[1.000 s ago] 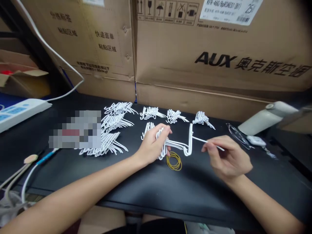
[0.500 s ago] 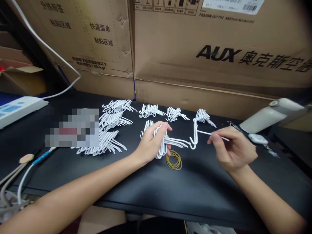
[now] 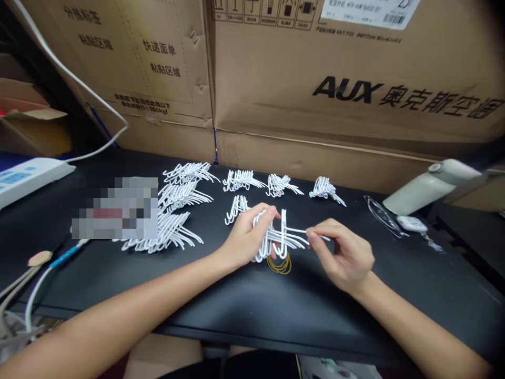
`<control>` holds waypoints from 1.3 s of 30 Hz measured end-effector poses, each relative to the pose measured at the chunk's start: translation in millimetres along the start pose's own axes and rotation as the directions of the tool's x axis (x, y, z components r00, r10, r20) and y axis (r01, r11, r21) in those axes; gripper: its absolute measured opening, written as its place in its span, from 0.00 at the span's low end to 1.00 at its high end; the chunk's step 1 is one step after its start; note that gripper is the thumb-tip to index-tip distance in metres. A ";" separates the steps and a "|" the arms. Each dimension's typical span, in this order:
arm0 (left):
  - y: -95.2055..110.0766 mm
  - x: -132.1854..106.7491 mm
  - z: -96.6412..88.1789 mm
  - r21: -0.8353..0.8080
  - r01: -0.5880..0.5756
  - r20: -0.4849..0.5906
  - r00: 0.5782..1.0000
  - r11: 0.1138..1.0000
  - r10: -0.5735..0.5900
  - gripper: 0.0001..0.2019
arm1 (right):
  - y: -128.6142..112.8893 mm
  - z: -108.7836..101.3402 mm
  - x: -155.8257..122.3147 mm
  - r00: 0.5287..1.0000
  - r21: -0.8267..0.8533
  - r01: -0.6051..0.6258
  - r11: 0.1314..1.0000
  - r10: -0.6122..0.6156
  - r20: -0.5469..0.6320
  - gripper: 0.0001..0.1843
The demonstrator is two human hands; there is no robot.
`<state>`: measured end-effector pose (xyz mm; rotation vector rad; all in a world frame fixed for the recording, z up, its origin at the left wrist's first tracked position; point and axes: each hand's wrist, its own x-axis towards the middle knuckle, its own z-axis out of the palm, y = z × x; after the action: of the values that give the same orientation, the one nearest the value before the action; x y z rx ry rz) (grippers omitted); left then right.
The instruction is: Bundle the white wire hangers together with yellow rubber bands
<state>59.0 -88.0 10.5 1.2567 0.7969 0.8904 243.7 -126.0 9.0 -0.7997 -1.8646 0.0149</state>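
Observation:
My left hand (image 3: 249,231) is closed round a bundle of white wire hooks (image 3: 265,248), their straight ends sticking out to the right. Between thumb and fingers, my right hand (image 3: 342,251) pinches the stem of one white hook (image 3: 283,237), whose bent end is right beside the bundle. Just under the bundle, yellow rubber bands (image 3: 280,265) lie on the black table (image 3: 252,310), partly covered. Behind my left hand is a small group of hooks (image 3: 235,208), partly hidden by it.
More hook piles lie at left (image 3: 161,234) and along the back (image 3: 242,180). Cardboard boxes (image 3: 355,63) wall off the rear. At right are a pale bottle (image 3: 422,189), glasses (image 3: 382,217) and a white key fob (image 3: 411,223). A power strip (image 3: 35,176) sits far left.
My right hand has moved left, bringing its hook from near the back right pile up to the bundle. My left hand keeps its grip, and the view has shifted slightly.

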 end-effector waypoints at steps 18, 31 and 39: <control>4.9 1.9 -0.9 -0.026 0.192 0.094 0.978 0.981 -0.188 0.19 | -3.2 1.8 -0.3 0.996 0.004 0.059 0.998 -0.059 0.065 0.17; -0.4 5.4 -5.6 -0.012 0.093 0.089 0.992 0.996 -0.091 0.15 | -13.6 -2.3 3.4 0.962 0.151 -0.182 0.972 0.144 0.232 0.19; -1.3 5.3 -4.5 0.101 0.106 0.110 0.987 0.989 -0.117 0.19 | -10.3 5.6 -5.4 0.958 0.134 -0.218 0.967 0.186 0.217 0.15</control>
<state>57.6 -81.4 8.5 1.3213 0.8165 0.6893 234.9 -135.0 5.9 -0.9028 -1.9350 0.3820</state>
